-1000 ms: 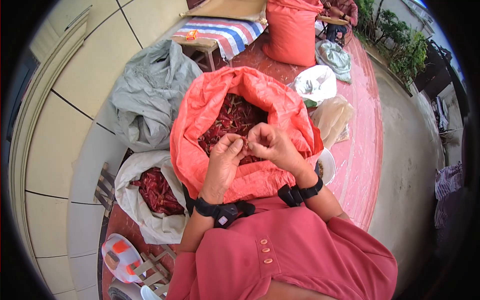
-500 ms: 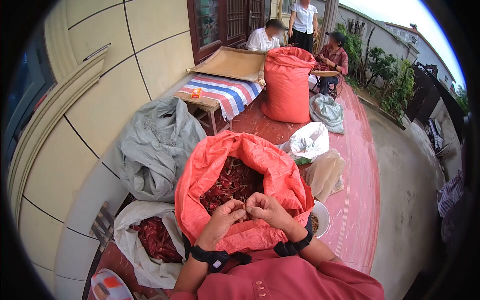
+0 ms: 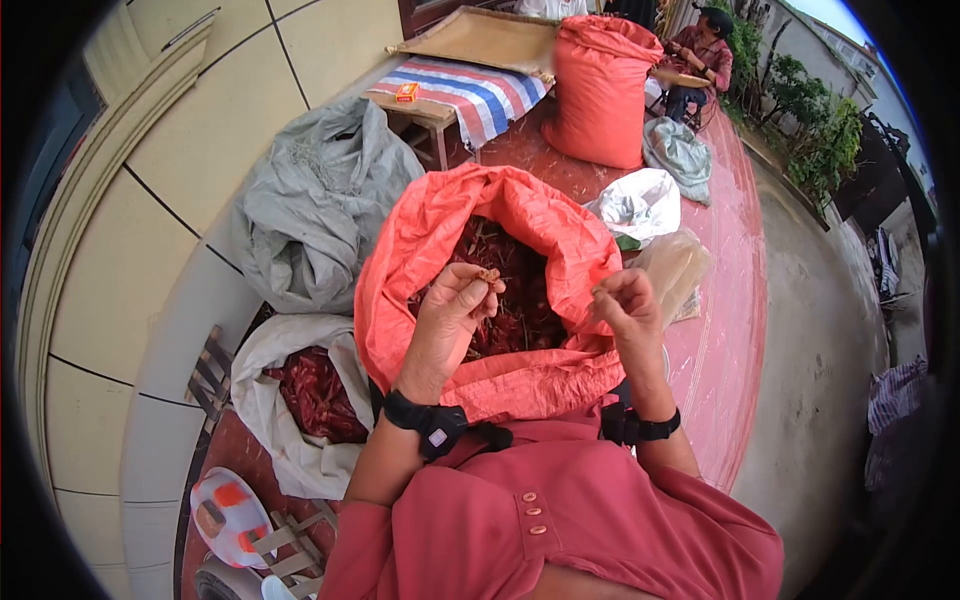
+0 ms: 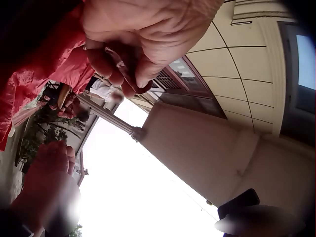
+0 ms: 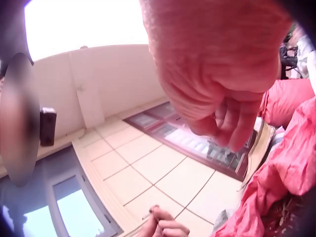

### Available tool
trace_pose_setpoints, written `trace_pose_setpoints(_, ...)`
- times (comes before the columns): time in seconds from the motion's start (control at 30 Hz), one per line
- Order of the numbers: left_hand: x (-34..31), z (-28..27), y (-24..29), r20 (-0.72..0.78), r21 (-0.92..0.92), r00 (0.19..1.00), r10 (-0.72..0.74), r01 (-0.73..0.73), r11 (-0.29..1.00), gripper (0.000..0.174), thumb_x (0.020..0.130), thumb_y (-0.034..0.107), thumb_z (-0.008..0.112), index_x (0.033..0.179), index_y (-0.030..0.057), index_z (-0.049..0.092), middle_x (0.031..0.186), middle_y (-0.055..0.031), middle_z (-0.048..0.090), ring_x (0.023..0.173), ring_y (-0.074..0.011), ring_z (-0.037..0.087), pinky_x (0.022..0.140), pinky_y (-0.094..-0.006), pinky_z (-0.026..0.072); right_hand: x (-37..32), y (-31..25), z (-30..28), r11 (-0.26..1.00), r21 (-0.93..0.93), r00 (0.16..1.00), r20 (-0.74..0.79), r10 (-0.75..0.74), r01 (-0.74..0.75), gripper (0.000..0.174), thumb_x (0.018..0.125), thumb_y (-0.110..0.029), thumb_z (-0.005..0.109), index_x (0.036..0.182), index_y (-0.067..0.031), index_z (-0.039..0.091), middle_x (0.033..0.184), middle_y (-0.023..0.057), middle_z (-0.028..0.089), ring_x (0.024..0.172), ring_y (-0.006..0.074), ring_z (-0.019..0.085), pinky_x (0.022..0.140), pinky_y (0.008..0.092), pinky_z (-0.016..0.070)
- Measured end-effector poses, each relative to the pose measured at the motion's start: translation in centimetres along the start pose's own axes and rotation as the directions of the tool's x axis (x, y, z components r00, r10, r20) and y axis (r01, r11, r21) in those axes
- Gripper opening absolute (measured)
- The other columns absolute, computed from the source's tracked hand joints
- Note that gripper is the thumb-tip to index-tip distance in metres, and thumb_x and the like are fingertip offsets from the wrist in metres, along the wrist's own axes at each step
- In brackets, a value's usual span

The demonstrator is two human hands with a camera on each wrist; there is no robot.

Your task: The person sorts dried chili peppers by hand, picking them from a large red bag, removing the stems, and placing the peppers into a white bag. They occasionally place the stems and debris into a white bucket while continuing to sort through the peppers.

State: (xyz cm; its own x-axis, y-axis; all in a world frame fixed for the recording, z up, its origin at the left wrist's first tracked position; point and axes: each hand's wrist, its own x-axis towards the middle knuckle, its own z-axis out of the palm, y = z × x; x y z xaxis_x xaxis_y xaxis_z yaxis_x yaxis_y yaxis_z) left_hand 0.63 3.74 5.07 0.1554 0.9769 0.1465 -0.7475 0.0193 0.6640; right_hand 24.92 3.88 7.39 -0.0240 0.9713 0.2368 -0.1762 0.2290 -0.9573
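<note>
My left hand (image 3: 442, 335) pinches a small, crumpled reddish-brown dried chili (image 3: 489, 276) above the mouth of a big red woven sack (image 3: 400, 230). In the left wrist view the chili (image 4: 120, 63) looks dark and long, between the thumb and fingers of my left hand (image 4: 153, 34). Over the sack's right rim is my right hand (image 3: 637, 315), apart from the left, its fingers loosely bent; nothing can be made out in them. The right wrist view shows that hand (image 5: 217, 84) with bent fingers too. Dark red chilies (image 3: 505, 325) with pale stems lie inside the sack.
On the left are a grey sack (image 3: 310, 210) and a white sack (image 3: 262, 400) of chilies. Behind stand a low table with a striped cloth (image 3: 470, 95) and a full red sack (image 3: 603, 95). White and clear bags lie at the right. A seated person (image 3: 705, 55) is beyond.
My hands were together at the small piece; now they are apart, the right one moved off to the right. The left still holds the chili. The head view has tilted down again.
</note>
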Motion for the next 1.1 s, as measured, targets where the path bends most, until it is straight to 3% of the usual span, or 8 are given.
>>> trace_pose_setpoints(0.1, -0.1, 0.2, 0.7, 0.012, 0.004, 1.000, 0.004, -0.004, 1.000, 0.014, 0.091, 0.011, 0.063, 0.104, 0.0082, 0.060, 0.099, -0.0077, 0.066, 0.087, -0.0155, 0.062, 0.081, -0.0284, 0.0497, -0.9, 2.2, -5.6, 0.980, -0.192, 0.977, -0.197, -0.080, 0.041, 0.009, 0.092, -0.003, 0.058, 0.101, -0.0025, 0.061, 0.087, -0.0005, 0.061, 0.074, 0.0057, 0.055, 0.067, 0.0211, 0.0482)
trace_pose_setpoints(0.2, 0.0, 0.7, 0.9, 0.015, 0.007, 1.000, 0.009, -0.009, 1.000, 0.014, 0.091, 0.011, 0.063, 0.104, 0.0078, 0.060, 0.100, -0.0076, 0.066, 0.089, -0.0153, 0.062, 0.082, -0.0280, 0.0493, -2.1, 5.1, -11.5, 0.936, -0.324, 0.935, -0.355, 0.015, -0.137, 0.013, 0.092, -0.005, 0.057, 0.103, -0.0011, 0.063, 0.084, 0.0014, 0.062, 0.073, 0.0074, 0.057, 0.068, 0.0228, 0.0480)
trace_pose_setpoints(0.3, 0.3, 1.3, 1.0, 0.029, -0.002, 1.000, -0.001, 0.001, 1.000, 0.014, 0.090, 0.011, 0.064, 0.103, 0.0072, 0.061, 0.100, -0.0075, 0.066, 0.089, -0.0148, 0.061, 0.082, -0.0276, 0.0489, -2.9, 9.4, -17.2, 0.404, -0.882, 0.964, -0.265, 0.001, -0.243, 0.019, 0.091, -0.003, 0.055, 0.108, -0.0010, 0.064, 0.085, 0.0050, 0.065, 0.073, 0.0096, 0.060, 0.065, 0.0247, 0.0494)
trace_pose_setpoints(0.43, 0.9, 1.6, 0.6, 0.081, 0.010, 0.997, -0.002, 0.001, 1.000, 0.012, 0.091, 0.009, 0.063, 0.102, 0.0050, 0.062, 0.101, -0.0068, 0.067, 0.092, -0.0143, 0.062, 0.081, -0.0257, 0.0495, -1.8, 7.2, -13.6, 0.731, -0.623, 0.938, -0.340, 0.067, -0.278, 0.021, 0.090, -0.001, 0.052, 0.107, -0.0014, 0.065, 0.091, 0.0071, 0.067, 0.073, 0.0112, 0.062, 0.063, 0.0251, 0.0497)
trace_pose_setpoints(0.5, 0.8, 1.7, 0.3, 0.094, 0.024, 0.996, -0.002, -0.001, 1.000, 0.011, 0.091, 0.007, 0.062, 0.102, 0.0042, 0.063, 0.102, -0.0064, 0.067, 0.093, -0.0139, 0.062, 0.080, -0.0249, 0.0499, -1.0, 3.2, -7.7, 0.873, -0.487, 0.974, -0.202, -0.104, -0.008, 0.017, 0.088, 0.000, 0.058, 0.103, -0.0008, 0.065, 0.089, 0.0056, 0.065, 0.071, 0.0100, 0.060, 0.063, 0.0235, 0.0486)
trace_pose_setpoints(0.63, 1.0, 2.7, -0.1, 0.089, 0.078, 0.996, -0.003, -0.004, 0.997, 0.012, 0.090, 0.005, 0.063, 0.102, 0.0044, 0.063, 0.101, -0.0061, 0.067, 0.092, -0.0124, 0.062, 0.080, -0.0244, 0.0495, -0.5, -4.0, 1.6, 0.760, -0.549, 0.938, 0.182, -0.296, 0.347, 0.018, 0.080, 0.001, 0.069, 0.097, -0.0038, 0.067, 0.086, 0.0056, 0.062, 0.074, 0.0128, 0.059, 0.063, 0.0251, 0.0474)
trace_pose_setpoints(0.73, 0.7, 3.2, -0.1, 0.070, 0.095, 0.997, -0.007, 0.000, 0.995, 0.012, 0.090, 0.004, 0.063, 0.102, 0.0043, 0.063, 0.101, -0.0054, 0.067, 0.092, -0.0112, 0.061, 0.081, -0.0234, 0.0491, 0.3, -4.4, 5.0, 0.624, -0.543, 0.823, 0.293, -0.486, 0.562, 0.017, 0.077, 0.000, 0.071, 0.092, -0.0055, 0.068, 0.082, 0.0075, 0.063, 0.071, 0.0196, 0.061, 0.063, 0.0287, 0.0493)
trace_pose_setpoints(1.1, -0.2, 2.9, -0.2, 0.055, 0.365, 0.998, -0.003, -0.018, 0.931, 0.013, 0.089, 0.004, 0.064, 0.103, 0.0030, 0.063, 0.098, -0.0009, 0.064, 0.090, -0.0070, 0.058, 0.083, -0.0201, 0.0469, -0.1, -3.5, 5.6, 0.771, -0.540, 0.941, 0.222, -0.256, 0.337, 0.011, 0.078, -0.005, 0.071, 0.089, -0.0035, 0.067, 0.082, 0.0097, 0.066, 0.074, 0.0218, 0.064, 0.064, 0.0308, 0.0502)
